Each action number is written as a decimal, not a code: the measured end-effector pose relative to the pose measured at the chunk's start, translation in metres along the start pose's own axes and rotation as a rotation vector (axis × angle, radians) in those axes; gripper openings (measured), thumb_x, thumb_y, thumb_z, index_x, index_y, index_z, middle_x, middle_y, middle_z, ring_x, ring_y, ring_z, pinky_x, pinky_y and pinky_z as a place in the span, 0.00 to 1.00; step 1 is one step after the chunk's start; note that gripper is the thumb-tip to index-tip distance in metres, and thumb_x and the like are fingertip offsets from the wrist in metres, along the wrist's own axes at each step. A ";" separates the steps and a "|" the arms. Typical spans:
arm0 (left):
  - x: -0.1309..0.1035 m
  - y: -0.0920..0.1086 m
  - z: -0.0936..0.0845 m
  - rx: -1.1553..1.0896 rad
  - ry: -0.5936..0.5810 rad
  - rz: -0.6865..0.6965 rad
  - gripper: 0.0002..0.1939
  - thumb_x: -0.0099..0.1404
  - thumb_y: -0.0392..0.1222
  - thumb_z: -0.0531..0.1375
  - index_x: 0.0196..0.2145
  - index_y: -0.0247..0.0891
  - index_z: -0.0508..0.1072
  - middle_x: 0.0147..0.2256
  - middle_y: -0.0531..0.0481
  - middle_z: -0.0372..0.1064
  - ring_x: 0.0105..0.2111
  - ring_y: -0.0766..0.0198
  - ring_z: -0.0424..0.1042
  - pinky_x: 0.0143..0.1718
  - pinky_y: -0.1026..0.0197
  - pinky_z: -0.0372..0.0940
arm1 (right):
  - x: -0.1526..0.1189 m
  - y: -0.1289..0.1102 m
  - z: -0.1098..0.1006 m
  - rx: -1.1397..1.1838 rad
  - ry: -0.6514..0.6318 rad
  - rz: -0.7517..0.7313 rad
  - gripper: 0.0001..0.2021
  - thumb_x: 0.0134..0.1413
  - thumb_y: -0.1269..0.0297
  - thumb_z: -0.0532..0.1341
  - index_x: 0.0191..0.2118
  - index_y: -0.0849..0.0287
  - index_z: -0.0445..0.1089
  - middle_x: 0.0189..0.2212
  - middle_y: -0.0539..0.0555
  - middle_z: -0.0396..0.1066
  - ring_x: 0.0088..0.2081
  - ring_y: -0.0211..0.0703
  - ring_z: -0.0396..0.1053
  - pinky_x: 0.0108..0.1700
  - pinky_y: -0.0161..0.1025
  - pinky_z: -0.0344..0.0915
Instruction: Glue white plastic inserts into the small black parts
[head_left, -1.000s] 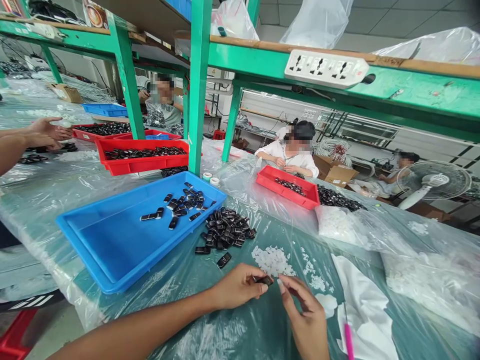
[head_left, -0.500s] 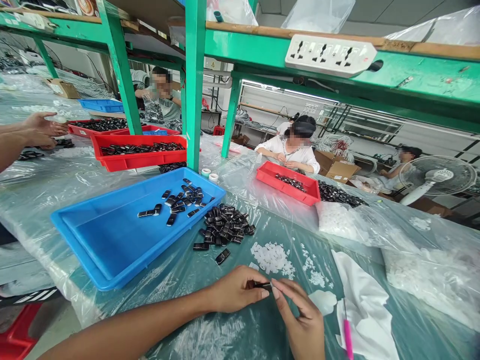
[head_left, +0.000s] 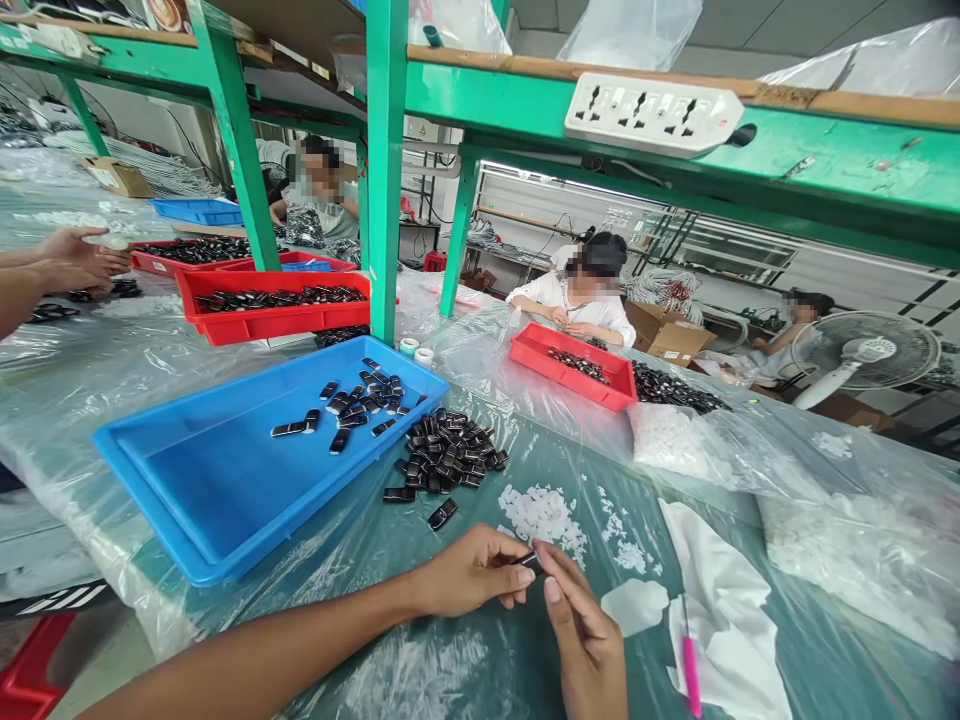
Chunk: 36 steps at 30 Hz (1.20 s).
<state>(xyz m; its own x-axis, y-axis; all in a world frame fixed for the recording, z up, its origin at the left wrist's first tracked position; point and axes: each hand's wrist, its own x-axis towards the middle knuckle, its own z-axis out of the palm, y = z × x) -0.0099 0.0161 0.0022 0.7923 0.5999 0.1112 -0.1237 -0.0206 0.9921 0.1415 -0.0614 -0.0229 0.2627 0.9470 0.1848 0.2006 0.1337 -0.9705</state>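
My left hand [head_left: 480,572] is closed, pinching a small black rectangular plastic part [head_left: 531,562] between thumb and fingers. At the far end of that part, the forefinger of my right hand [head_left: 581,620] touches it, while the right thumb stands a little apart. Just beyond my hands lies a heap of small white pieces [head_left: 541,512]. A pile of similar black parts [head_left: 450,450] is to the left of it, with a single black part [head_left: 442,514] lying nearer my left hand. More of them lie in the blue tray [head_left: 172,500].
A white cloth [head_left: 724,610] and a pink-handled pointed tool [head_left: 690,670] lie right of my hands. Bags of white pieces [head_left: 832,560] stand beyond. Red trays [head_left: 274,325] and a green post [head_left: 384,200] rise behind the blue tray. Other people work across and at left.
My right thumb has come away from the black part, and the right hand has shifted slightly left. My left hand still grips the part, now tilted a little upward.
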 end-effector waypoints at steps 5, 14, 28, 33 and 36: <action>0.005 -0.006 0.000 -0.002 0.132 -0.025 0.23 0.59 0.57 0.57 0.29 0.29 0.72 0.25 0.50 0.64 0.24 0.68 0.64 0.28 0.66 0.60 | 0.013 0.003 -0.014 -0.348 -0.004 -0.162 0.17 0.60 0.57 0.51 0.50 0.54 0.69 0.53 0.56 0.65 0.54 0.48 0.62 0.53 0.47 0.62; 0.007 -0.008 -0.004 -0.001 0.273 -0.030 0.21 0.60 0.54 0.58 0.32 0.29 0.73 0.25 0.49 0.65 0.24 0.68 0.63 0.29 0.65 0.60 | 0.037 0.031 -0.025 -1.021 -0.050 -0.399 0.16 0.60 0.69 0.47 0.44 0.63 0.70 0.41 0.62 0.70 0.45 0.55 0.64 0.45 0.50 0.63; 0.004 -0.007 0.002 -0.018 0.164 -0.046 0.19 0.57 0.52 0.61 0.31 0.29 0.75 0.27 0.48 0.67 0.26 0.66 0.64 0.30 0.64 0.61 | 0.042 0.025 -0.018 -1.078 -0.100 -0.382 0.10 0.60 0.72 0.48 0.32 0.60 0.66 0.30 0.56 0.67 0.36 0.50 0.65 0.37 0.44 0.60; 0.004 -0.003 0.002 -0.216 0.146 -0.186 0.23 0.57 0.57 0.60 0.34 0.29 0.75 0.29 0.45 0.70 0.25 0.67 0.67 0.33 0.62 0.64 | 0.043 0.028 -0.020 -1.040 -0.094 -0.373 0.11 0.61 0.71 0.47 0.35 0.59 0.66 0.32 0.56 0.68 0.37 0.49 0.65 0.39 0.43 0.61; 0.003 0.000 0.001 -0.325 0.142 -0.219 0.27 0.59 0.59 0.56 0.38 0.29 0.75 0.30 0.43 0.71 0.25 0.66 0.68 0.33 0.61 0.65 | 0.043 0.030 -0.020 -1.022 -0.069 -0.362 0.13 0.61 0.70 0.46 0.37 0.60 0.68 0.33 0.59 0.69 0.38 0.51 0.65 0.40 0.46 0.60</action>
<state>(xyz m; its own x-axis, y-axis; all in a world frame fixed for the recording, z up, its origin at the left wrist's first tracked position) -0.0064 0.0171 0.0024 0.7335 0.6667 -0.1324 -0.1610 0.3596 0.9191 0.1773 -0.0228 -0.0410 -0.0176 0.9189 0.3941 0.9549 0.1323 -0.2660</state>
